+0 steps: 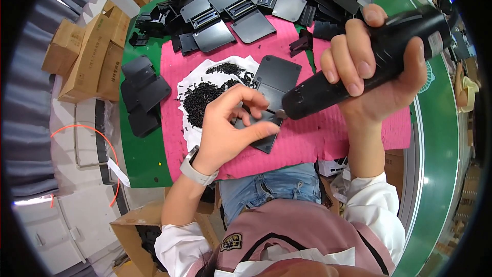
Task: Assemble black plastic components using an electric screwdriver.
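Note:
My right hand (376, 66) grips a black electric screwdriver (333, 90), its tip pointing left and down at a black hinged plastic stand (277, 72). That stand lies unfolded on a pink foam mat (302, 138). Close to the tool's tip, my left hand (233, 118) hovers over the stand's near half, thumb and fingers curled toward each other. Whatever sits between those fingertips is too small or hidden to make out. Just left of the stand, a heap of black screws (202, 100) rests on a white cloth (187, 79), partly covered by my left hand.
Many black hinged stands (253, 26) are piled along the far side of the green table (138, 159). A smaller stack of black plates (143, 92) lies at the left. Cardboard boxes (89, 51) stand beyond the table's left edge. An orange hose (110, 141) curves beside it.

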`<action>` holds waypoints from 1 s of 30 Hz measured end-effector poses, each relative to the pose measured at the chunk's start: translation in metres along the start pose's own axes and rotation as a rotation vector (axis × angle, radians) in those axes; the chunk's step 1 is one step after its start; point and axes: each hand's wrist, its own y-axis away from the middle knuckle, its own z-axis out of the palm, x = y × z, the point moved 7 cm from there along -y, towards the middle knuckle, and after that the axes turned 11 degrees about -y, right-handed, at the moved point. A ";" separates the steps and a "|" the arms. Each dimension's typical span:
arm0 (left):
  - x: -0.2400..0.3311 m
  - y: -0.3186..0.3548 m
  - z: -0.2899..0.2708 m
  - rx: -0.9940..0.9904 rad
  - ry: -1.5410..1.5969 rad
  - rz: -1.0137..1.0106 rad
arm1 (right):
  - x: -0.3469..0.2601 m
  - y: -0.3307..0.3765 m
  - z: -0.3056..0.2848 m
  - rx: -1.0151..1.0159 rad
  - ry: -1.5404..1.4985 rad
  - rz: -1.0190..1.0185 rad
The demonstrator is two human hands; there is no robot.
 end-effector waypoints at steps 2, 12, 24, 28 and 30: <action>0.014 -0.003 0.001 0.050 -0.339 0.093 | 0.000 -0.002 0.008 -0.023 0.221 0.100; 0.016 0.003 0.004 0.153 -0.717 0.257 | 0.018 0.003 0.004 0.022 0.523 0.115; 0.016 0.004 0.006 0.149 -0.693 0.304 | 0.033 -0.003 0.008 -0.034 0.462 0.165; 0.017 0.005 0.007 0.147 -0.691 0.303 | 0.039 -0.003 0.006 -0.052 0.439 0.195; 0.015 0.004 0.007 0.131 -0.690 0.282 | 0.040 -0.003 0.005 -0.060 0.443 0.199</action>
